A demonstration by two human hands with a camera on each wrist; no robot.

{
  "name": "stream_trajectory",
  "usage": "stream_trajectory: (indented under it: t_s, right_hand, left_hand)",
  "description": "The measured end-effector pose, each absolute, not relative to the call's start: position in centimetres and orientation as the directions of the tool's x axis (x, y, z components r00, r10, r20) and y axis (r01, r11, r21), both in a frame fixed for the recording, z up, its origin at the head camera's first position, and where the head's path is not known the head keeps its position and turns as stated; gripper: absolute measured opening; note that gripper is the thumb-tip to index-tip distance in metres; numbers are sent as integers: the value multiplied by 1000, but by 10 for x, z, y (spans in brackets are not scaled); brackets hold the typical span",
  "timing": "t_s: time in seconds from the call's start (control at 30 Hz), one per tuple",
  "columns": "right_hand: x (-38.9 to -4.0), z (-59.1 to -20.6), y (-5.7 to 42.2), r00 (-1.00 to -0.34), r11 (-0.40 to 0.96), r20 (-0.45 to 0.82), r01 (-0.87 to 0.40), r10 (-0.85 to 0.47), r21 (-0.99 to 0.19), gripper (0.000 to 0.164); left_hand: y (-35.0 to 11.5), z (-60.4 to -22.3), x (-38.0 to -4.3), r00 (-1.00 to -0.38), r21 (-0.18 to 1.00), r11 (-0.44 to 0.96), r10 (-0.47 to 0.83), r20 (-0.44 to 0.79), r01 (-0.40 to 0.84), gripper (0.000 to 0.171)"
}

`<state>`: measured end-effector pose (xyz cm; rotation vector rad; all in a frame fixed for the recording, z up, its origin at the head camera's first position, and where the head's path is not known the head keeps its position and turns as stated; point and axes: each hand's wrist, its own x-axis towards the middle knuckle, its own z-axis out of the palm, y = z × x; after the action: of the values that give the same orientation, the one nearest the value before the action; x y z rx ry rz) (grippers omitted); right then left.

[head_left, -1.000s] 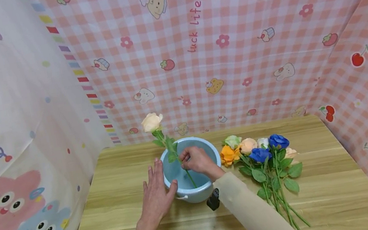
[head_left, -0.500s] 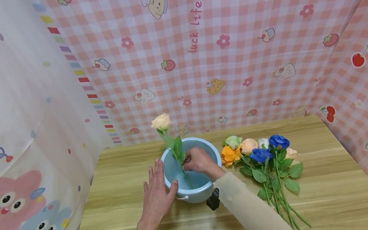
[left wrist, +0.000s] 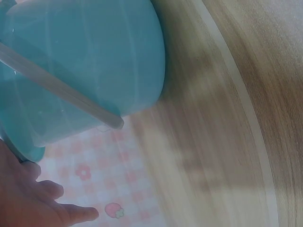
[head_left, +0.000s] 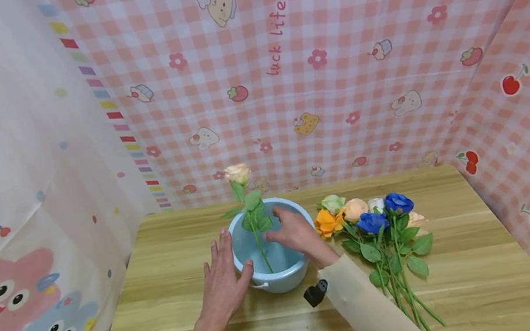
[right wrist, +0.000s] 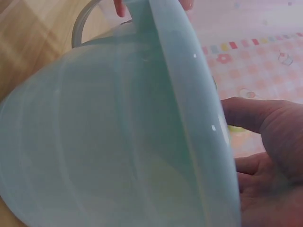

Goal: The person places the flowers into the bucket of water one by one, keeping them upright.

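A pale peach artificial rose (head_left: 237, 175) stands in the light blue bucket (head_left: 285, 282), its green stem leaning on the left part of the rim and its bloom well above it. My right hand (head_left: 294, 234) is over the bucket's mouth, just right of the stem, with thumb and fingers spread apart and nothing between them. In the right wrist view the bucket wall (right wrist: 118, 123) hides the fingertips. My left hand (head_left: 222, 282) rests against the bucket's left rim with fingers extended. The left wrist view shows those fingers (left wrist: 49, 189) by the rim and the bucket's handle (left wrist: 61, 90).
Right of the bucket, a bunch of artificial flowers lies on the wooden table (head_left: 165, 325), with blue roses (head_left: 373, 222), an orange flower (head_left: 327, 222), a pale green one (head_left: 332, 203) and peach ones (head_left: 355, 210). A pink checked cloth (head_left: 264, 100) hangs behind the table.
The rose has swung right, from leaning far left to nearly upright, and sits against the left rim. My right hand has let go of its stem and moved slightly right; the left stayed put.
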<state>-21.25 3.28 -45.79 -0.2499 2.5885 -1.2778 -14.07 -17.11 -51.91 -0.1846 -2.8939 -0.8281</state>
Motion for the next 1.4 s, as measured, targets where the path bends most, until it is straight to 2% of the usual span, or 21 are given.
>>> stream_trajectory:
  t_s: [0.1, 0.33, 0.73, 1.1, 1.4]
  right_hand:
    - [-207, -455, 37, -970, 604, -83, -73, -227, -794, 74]
    - [-197, -456, 48, -977, 558, 105, -192, -183, -807, 63]
    - [-175, -463, 78, -903, 566, 392, -419, -177, -710, 53]
    - [-158, -475, 119, -861, 603, 496, -456, -113, -654, 43]
    - [-149, -480, 150, -845, 628, 532, -446, -59, -638, 40]
  left_hand:
    - [-171, -520, -141, -985, 519, 841, 81, 155, 151, 83]
    - [-170, -520, -140, -984, 522, 839, 85, 156, 155, 84]
    - [-170, -519, -141, -987, 528, 837, 84, 139, 145, 83]
    - [-169, -519, -140, -987, 529, 836, 82, 139, 144, 81]
    - [-169, -518, -141, -987, 530, 836, 81, 140, 144, 82]
